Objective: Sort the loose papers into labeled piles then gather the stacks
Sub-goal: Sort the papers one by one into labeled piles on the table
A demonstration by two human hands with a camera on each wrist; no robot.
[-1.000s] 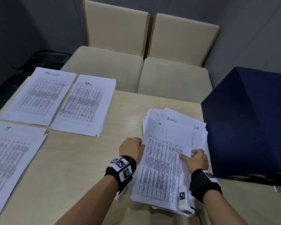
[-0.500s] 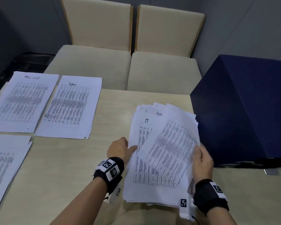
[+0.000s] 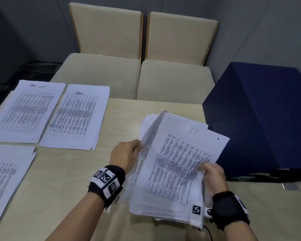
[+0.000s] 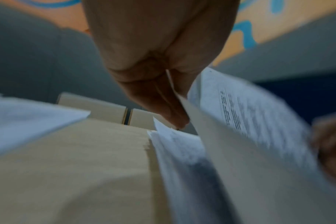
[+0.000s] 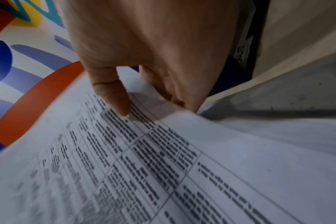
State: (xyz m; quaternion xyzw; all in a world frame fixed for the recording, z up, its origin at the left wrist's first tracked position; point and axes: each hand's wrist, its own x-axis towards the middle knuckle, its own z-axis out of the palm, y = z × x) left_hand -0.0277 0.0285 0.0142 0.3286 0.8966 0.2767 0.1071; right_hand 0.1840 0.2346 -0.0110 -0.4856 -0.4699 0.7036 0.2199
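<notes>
A loose stack of printed papers (image 3: 156,208) lies on the wooden table (image 3: 59,188) in front of me. Its top sheet, marked "IT" (image 3: 181,153), is lifted and tilted. My right hand (image 3: 210,173) pinches that sheet's right edge, thumb on the print (image 5: 115,97). My left hand (image 3: 127,153) grips the sheet's left edge (image 4: 184,106), fingers curled against it. Sorted piles lie at the left: "Admin" (image 3: 76,117), a list pile (image 3: 24,110) and an "IT" pile (image 3: 5,181).
A large dark blue box (image 3: 261,122) stands at the table's right side, close to the stack. Two beige chairs (image 3: 146,49) sit behind the table's far edge. Bare tabletop lies between the piles and the stack.
Both hands have lifted the top "IT" sheet off the stack; it has swung up and to the right, its left edge raised. The camera view has shifted slightly.
</notes>
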